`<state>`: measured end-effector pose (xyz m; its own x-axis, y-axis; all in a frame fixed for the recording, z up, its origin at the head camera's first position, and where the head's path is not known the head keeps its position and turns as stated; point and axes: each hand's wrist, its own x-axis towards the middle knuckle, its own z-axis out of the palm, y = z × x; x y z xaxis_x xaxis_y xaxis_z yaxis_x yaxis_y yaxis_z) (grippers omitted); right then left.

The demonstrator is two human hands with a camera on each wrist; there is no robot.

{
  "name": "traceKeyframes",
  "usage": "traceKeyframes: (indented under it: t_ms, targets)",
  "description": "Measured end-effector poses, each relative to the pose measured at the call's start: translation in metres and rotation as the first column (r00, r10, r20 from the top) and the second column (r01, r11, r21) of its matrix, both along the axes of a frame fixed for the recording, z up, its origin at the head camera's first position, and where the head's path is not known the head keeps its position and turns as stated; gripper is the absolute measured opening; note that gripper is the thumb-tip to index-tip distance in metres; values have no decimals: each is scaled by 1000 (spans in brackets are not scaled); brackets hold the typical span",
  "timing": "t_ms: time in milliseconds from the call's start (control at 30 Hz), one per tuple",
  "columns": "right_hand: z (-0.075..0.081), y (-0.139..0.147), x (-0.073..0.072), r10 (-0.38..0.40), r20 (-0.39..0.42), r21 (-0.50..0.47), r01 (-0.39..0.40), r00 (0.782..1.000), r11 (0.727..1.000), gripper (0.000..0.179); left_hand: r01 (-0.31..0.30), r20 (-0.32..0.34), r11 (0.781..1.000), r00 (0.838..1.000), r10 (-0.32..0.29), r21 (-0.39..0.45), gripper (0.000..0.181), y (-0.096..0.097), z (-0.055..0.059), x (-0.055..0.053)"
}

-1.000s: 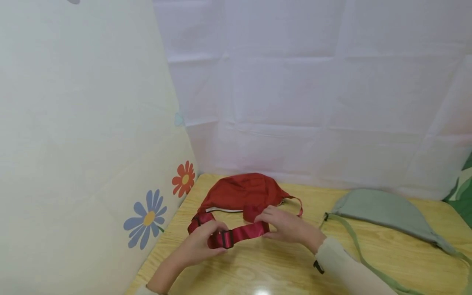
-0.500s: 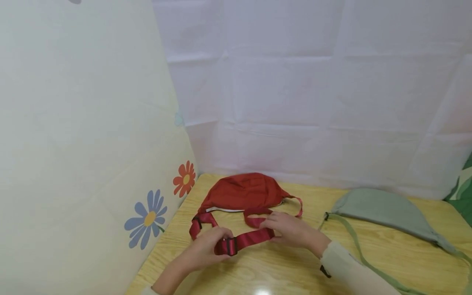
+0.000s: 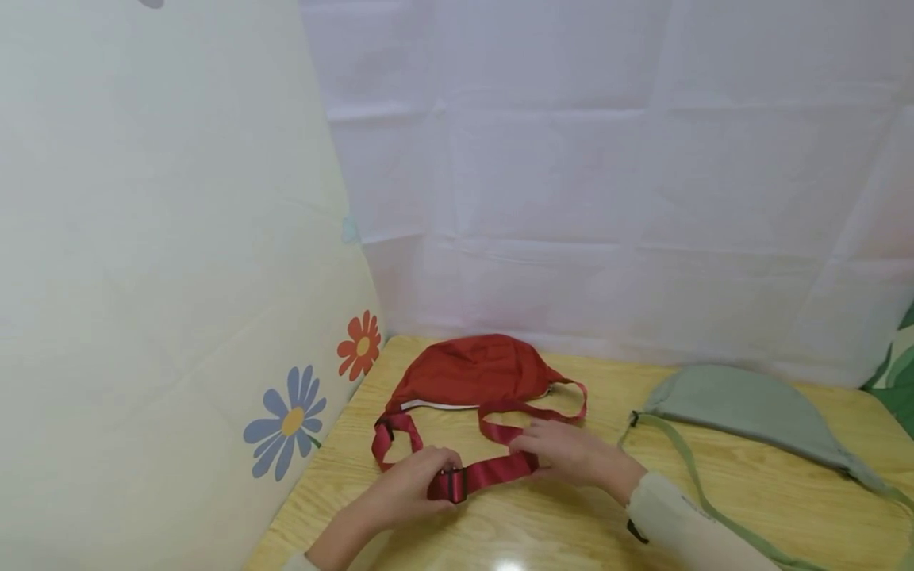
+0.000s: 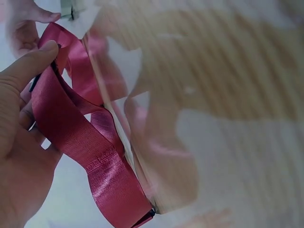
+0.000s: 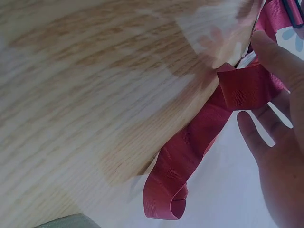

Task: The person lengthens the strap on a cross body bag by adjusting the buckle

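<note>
A red waist bag (image 3: 474, 373) lies at the back of the table, its crimson strap (image 3: 500, 470) looped out in front. My left hand (image 3: 410, 488) pinches the strap at its black slider buckle (image 3: 457, 484). Farther right along the same strap, my right hand (image 3: 571, 454) pinches it between thumb and fingers. In the left wrist view the strap (image 4: 71, 123) hangs in a twisted loop below the thumb. In the right wrist view a free stretch of strap (image 5: 178, 161) curls down over the table from that hand.
A grey-green waist bag (image 3: 750, 412) lies on the right, its green strap (image 3: 685, 460) trailing toward the front. The wooden table (image 3: 514, 523) meets a white cloth backdrop (image 3: 535, 198) behind. On the left stands a pale panel (image 3: 178, 238) with printed flowers.
Both hands have moved slightly right and toward the front, drawing the strap with them. More of the strap's loop shows between the right hand and the red bag, which stays in place.
</note>
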<state>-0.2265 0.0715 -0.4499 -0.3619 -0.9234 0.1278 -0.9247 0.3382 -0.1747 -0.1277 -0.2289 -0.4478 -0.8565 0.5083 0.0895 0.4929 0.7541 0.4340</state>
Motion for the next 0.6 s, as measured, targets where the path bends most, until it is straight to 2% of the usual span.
traceKeyframes:
  t_ms: [233,367,500,600]
  targets:
    - [-8,0,1,10,-34,25,-9,999,1000,37,6,45,999,999,-3,-50,44,5,-1,0]
    - [-10,-1,2,7,-39,35,-6,999,999,35,7,48,998,999,-5,-57,44,6,-2,0]
    - [-11,-2,3,5,-30,47,-3,1000,999,35,36,52,998,998,-34,-42,44,4,-2,-1]
    - [-12,-2,4,11,-35,58,-9,999,998,39,56,85,998,995,-56,-6,45,1,-2,-3]
